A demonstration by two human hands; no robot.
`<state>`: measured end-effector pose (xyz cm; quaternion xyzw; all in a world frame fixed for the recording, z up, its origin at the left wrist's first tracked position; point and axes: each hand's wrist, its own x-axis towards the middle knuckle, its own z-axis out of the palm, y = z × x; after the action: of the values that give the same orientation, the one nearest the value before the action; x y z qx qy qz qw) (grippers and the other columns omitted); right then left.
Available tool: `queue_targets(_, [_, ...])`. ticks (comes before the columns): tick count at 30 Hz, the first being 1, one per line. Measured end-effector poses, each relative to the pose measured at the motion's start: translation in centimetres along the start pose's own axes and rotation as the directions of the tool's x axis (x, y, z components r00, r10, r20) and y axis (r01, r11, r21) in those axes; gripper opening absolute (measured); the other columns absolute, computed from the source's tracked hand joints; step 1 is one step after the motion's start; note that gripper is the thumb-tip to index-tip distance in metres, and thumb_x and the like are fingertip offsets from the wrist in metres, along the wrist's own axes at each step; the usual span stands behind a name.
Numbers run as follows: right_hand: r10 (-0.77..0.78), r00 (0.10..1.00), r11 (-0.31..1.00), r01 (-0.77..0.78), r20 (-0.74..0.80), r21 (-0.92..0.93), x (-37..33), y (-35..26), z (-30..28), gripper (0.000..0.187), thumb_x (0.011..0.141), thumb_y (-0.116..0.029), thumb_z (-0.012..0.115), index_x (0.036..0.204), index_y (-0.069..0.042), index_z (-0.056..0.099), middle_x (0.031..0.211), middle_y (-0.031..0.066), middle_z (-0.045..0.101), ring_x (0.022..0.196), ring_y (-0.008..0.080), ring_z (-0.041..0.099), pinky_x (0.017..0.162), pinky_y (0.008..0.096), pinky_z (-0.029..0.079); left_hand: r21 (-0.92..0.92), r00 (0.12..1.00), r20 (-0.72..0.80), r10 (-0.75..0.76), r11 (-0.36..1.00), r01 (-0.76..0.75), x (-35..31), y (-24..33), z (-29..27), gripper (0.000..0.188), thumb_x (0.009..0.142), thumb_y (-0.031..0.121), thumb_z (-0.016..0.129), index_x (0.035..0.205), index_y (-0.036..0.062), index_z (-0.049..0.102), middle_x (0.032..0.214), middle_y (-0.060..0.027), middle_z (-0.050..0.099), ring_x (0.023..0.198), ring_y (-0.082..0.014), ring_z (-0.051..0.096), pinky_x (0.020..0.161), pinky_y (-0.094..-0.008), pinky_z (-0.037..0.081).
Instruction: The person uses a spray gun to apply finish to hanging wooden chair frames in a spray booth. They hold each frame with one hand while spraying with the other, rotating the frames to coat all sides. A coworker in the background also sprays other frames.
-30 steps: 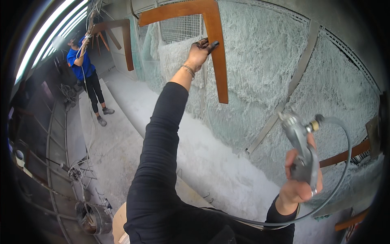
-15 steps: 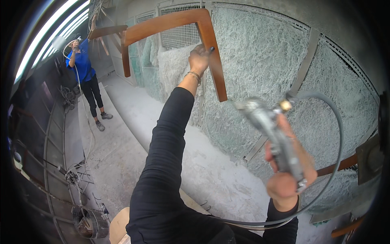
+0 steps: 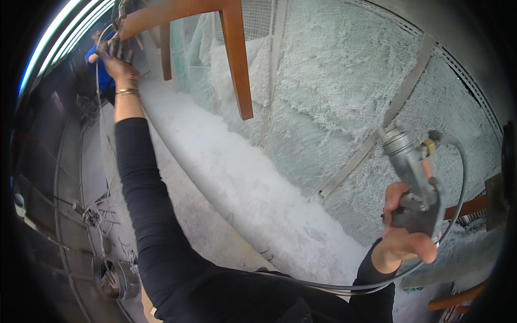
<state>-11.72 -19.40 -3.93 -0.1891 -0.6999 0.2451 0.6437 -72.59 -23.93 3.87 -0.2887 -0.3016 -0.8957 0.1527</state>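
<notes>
My right hand [image 3: 401, 237] is wrapped round the grip of a metal spray gun [image 3: 414, 183], its nozzle end tilted up and left. A grey hose joins the gun at a brass fitting [image 3: 428, 145]. Up at the left, my left hand [image 3: 119, 63] is raised with its fingers apart, beside the near end of a brown wooden frame part [image 3: 177, 13]. Whether its fingertips touch the wood I cannot tell. The part hangs at the top of the view, one tapered leg [image 3: 235, 59] pointing down, its upper edge cut off.
Behind the wood stands a wall of pale green fibrous filter mats [image 3: 334, 97]. A co-worker in blue [image 3: 99, 70] is mostly hidden behind my left hand. A dirty bucket [image 3: 121, 280] stands at lower left. Other brown wooden parts [image 3: 458, 297] show at lower right. White residue [image 3: 231, 161] covers the floor.
My left hand has let go of the leg and moved left to the frame's other end. The wooden part has shifted up and left. The spray gun has swung right, away from the wood.
</notes>
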Motion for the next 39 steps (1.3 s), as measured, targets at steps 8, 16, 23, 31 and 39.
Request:
queue_targets(8, [0.065, 0.829, 0.997, -0.083, 0.556, 0.008, -2.3, 4.5, 4.8, 0.06, 0.086, -0.04, 0.077, 0.13, -0.002, 0.065, 0.095, 0.0165, 0.074, 0.07, 0.0126, 0.066, 0.066, 0.0261, 0.053, 0.546, 0.894, 0.403, 0.198, 0.731, -0.409, 5.6, 12.4, -4.5, 0.04, 0.097, 0.019, 0.062, 0.136, 0.0088, 0.06, 0.126, -0.0045, 0.065, 0.115, -0.0171, 0.062, 0.092, -0.0293, 0.05])
queue_targets(16, [-0.127, 0.839, 0.992, 0.121, 0.529, 0.047, -3.6, 2.3, 3.8, 0.065, 0.079, -0.032, 0.084, 0.13, 0.002, 0.063, 0.109, 0.0207, 0.073, 0.077, 0.0175, 0.072, 0.072, 0.0269, 0.056, 0.516, 0.832, 0.523, 0.184, 0.709, -0.481, 2.5, 19.5, -3.1, 0.034, 0.097, 0.02, 0.065, 0.128, 0.007, 0.065, 0.1, -0.0019, 0.073, 0.09, -0.0127, 0.066, 0.082, -0.0273, 0.049])
queue_targets(23, [-0.407, 0.896, 0.912, 0.387, 0.179, 0.133, -1.2, -3.4, 3.1, 0.069, 0.078, -0.047, 0.081, 0.126, 0.0, 0.066, 0.109, 0.0194, 0.073, 0.069, 0.0172, 0.072, 0.053, 0.0247, 0.056, 0.325, 0.671, 0.692, 0.266, 0.715, -0.619, -6.9, 22.6, 4.1, 0.027, 0.096, 0.017, 0.067, 0.12, 0.0042, 0.066, 0.098, -0.0034, 0.071, 0.09, -0.0141, 0.065, 0.082, -0.0287, 0.05])
queue_targets(31, [-0.154, 0.824, 0.886, 0.359, 0.545, -0.292, -5.4, 0.4, 5.8, 0.064, 0.078, -0.043, 0.083, 0.126, -0.004, 0.067, 0.082, 0.0146, 0.074, 0.062, 0.0203, 0.071, 0.05, 0.0271, 0.052, 0.21, 0.635, 0.749, 0.19, 0.841, -0.498, -12.8, 23.3, 10.1, 0.017, 0.095, 0.013, 0.069, 0.108, 0.0011, 0.066, 0.095, -0.0029, 0.067, 0.087, -0.0103, 0.061, 0.08, -0.0258, 0.05])
queue_targets(39, [0.007, 0.859, 0.955, 0.147, 0.511, -0.26, -7.4, -1.2, 2.5, 0.056, 0.083, -0.038, 0.08, 0.125, -0.002, 0.068, 0.105, 0.0193, 0.074, 0.076, 0.0184, 0.072, 0.071, 0.0276, 0.056, 0.302, 0.626, 0.744, 0.235, 0.717, -0.628, -13.3, 20.5, 11.1, 0.022, 0.093, 0.013, 0.071, 0.108, -0.0018, 0.066, 0.09, -0.0041, 0.068, 0.085, -0.0118, 0.063, 0.08, -0.0259, 0.05])
